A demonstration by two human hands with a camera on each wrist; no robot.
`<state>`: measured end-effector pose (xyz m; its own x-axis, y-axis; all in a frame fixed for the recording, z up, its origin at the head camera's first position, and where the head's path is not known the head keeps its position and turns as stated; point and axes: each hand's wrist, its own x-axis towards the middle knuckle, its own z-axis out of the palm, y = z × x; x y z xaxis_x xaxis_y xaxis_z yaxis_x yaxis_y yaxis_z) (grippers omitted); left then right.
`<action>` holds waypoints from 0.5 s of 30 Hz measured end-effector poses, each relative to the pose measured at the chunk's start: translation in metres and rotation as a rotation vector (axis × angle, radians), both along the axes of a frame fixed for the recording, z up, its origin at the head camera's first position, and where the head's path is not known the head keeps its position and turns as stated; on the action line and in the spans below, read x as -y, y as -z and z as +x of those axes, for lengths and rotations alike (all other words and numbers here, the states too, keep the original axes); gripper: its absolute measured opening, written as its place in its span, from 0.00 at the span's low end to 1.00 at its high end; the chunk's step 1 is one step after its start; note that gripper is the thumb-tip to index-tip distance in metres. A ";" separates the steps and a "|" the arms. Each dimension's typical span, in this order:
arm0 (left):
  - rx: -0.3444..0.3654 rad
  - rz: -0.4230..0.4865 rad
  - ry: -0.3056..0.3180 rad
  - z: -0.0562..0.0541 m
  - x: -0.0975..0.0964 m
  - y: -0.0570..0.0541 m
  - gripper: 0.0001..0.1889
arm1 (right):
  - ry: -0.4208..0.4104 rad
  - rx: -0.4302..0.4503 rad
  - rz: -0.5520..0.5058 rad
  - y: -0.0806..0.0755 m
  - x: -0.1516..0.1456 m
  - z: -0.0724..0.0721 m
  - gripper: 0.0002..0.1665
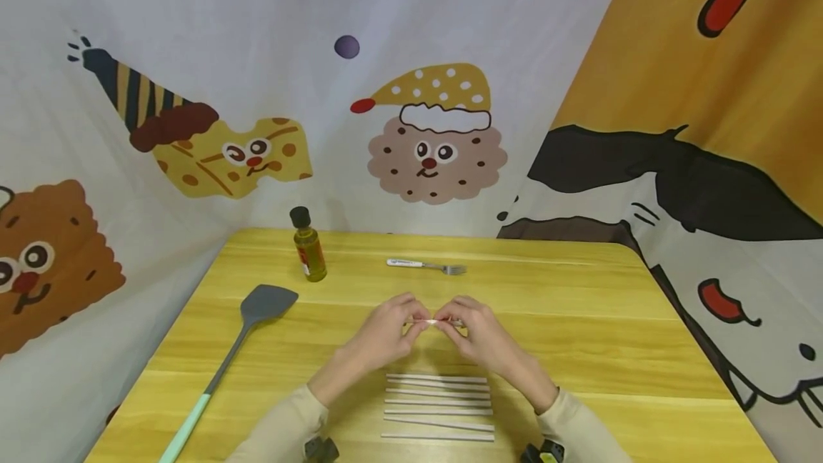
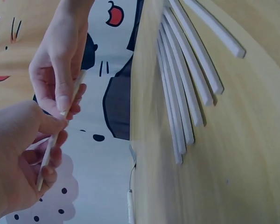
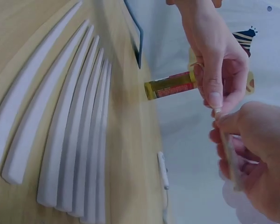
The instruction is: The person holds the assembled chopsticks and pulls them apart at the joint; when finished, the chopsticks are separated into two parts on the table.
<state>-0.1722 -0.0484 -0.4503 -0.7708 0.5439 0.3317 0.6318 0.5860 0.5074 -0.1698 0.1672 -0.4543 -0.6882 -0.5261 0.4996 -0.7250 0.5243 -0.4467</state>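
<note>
Above the middle of the table, my left hand (image 1: 386, 329) and right hand (image 1: 481, 333) meet fingertip to fingertip. Both pinch one thin pale stick (image 2: 46, 161) between thumb and fingers, close together at its middle. Its two ends run back under the curled fingers of each hand, and much of its length is hidden there. On the table just below the hands lies a row of several similar white sticks (image 1: 439, 411), roughly parallel, a few slightly slanted. In the right wrist view the same row of sticks (image 3: 60, 140) shows squared ends.
Beyond the hands lies a fork (image 1: 424, 266) with a white handle. A small oil bottle (image 1: 310, 252) with a black cap stands at the back left. Along the left side lies a grey spatula (image 1: 263, 304) with a mint handle. A printed cloth (image 1: 308, 91) hangs behind the table.
</note>
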 end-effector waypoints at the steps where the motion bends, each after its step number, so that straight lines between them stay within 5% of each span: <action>1: -0.005 0.010 -0.007 0.000 0.000 0.000 0.04 | -0.001 -0.001 -0.005 0.000 0.001 -0.001 0.03; 15: -0.004 0.084 -0.032 0.002 0.008 -0.001 0.03 | -0.076 -0.127 -0.081 0.011 0.006 -0.004 0.02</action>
